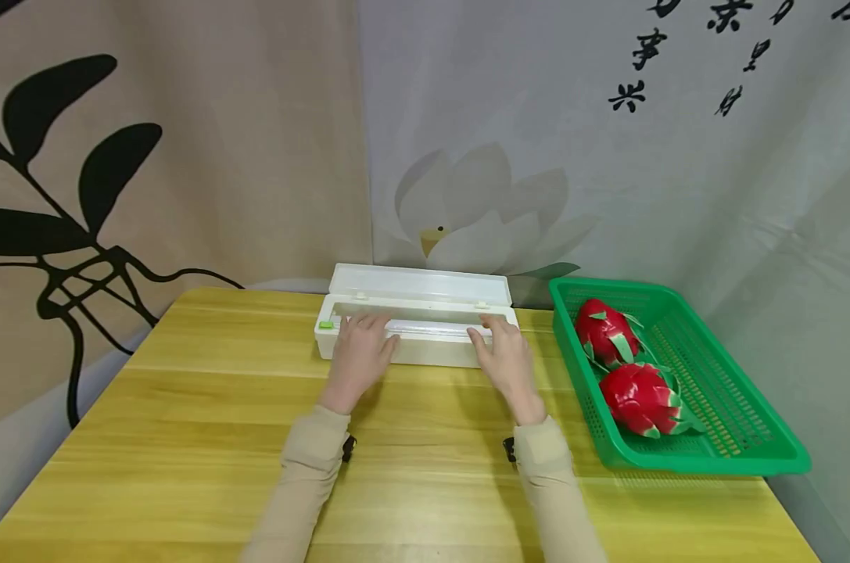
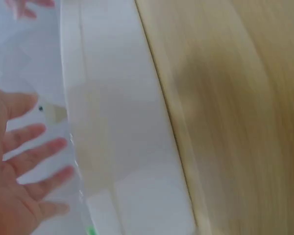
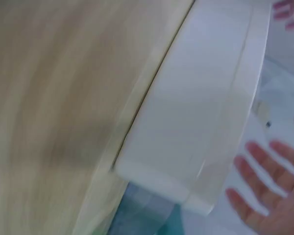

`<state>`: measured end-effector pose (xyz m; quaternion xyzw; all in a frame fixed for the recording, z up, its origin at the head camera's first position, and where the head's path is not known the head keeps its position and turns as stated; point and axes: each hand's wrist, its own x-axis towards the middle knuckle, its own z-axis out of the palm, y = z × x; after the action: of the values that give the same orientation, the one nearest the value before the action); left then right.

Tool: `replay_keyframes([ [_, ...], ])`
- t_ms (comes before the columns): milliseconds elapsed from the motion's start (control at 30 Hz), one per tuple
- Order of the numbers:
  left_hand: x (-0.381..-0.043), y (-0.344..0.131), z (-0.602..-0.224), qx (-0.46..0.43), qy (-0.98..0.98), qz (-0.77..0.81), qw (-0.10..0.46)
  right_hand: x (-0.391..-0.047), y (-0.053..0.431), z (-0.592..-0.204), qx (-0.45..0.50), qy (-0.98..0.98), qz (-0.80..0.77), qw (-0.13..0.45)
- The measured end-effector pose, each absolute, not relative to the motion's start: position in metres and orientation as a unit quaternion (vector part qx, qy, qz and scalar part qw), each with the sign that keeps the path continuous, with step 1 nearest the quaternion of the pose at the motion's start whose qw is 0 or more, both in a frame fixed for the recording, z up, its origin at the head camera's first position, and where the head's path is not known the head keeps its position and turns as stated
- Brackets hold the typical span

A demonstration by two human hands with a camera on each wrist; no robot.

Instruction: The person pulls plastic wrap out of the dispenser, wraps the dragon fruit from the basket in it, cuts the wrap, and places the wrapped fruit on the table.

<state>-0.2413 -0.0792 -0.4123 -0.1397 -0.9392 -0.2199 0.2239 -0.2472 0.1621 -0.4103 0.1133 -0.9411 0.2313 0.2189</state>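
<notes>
A long white cling film dispenser (image 1: 432, 353) stands near the table's back edge in the head view, its lid (image 1: 421, 283) tipped back. Inside lies a roll of clear film (image 1: 432, 327). A small green slider (image 1: 327, 324) sits at the left end. My left hand (image 1: 360, 352) is over the left part of the front edge, its fingers spread loosely in the left wrist view. Over the right part is my right hand (image 1: 505, 356), fingers likewise apart in the right wrist view. Both wrist views show the dispenser's front wall (image 2: 122, 112) and no object in either palm.
To the right, a green plastic basket (image 1: 734, 461) holds two red dragon fruits, one behind (image 1: 603, 330) and one in front (image 1: 639, 397). The yellow wooden table (image 1: 206, 438) extends toward me. Printed curtains (image 1: 256, 117) hang directly behind the table.
</notes>
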Motion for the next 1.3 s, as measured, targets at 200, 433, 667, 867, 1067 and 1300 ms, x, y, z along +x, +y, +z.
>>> replay_keyframes([
  [200, -0.252, -0.116, -0.415, -0.153, -0.926, -0.243, 0.246, -0.26, 0.187, -0.409, 0.155, -0.946, 0.232, 0.167],
  [433, -0.261, -0.154, -0.416, -0.156, -0.947, -0.238, 0.148, -0.268, 0.203, -0.409, 0.192, -0.952, 0.192, 0.14],
  [667, -0.267, -0.161, -0.413, -0.158, -0.946, -0.245, 0.141, -0.276, 0.207, -0.407, 0.194, -0.95, 0.202, 0.141],
  [867, -0.274, -0.16, -0.412, -0.152, -0.942, -0.257, 0.151, -0.288, 0.207, -0.404, 0.194, -0.95, 0.218, 0.115],
  [1067, -0.281, -0.157, -0.409, -0.156, -0.935, -0.262, 0.181, -0.294, 0.211, -0.394, 0.207, -0.947, 0.242, 0.032],
  [1300, -0.284, -0.154, -0.408, -0.146, -0.931, -0.28, 0.183, -0.298, 0.21, -0.392, 0.213, -0.95, 0.221, 0.053],
])
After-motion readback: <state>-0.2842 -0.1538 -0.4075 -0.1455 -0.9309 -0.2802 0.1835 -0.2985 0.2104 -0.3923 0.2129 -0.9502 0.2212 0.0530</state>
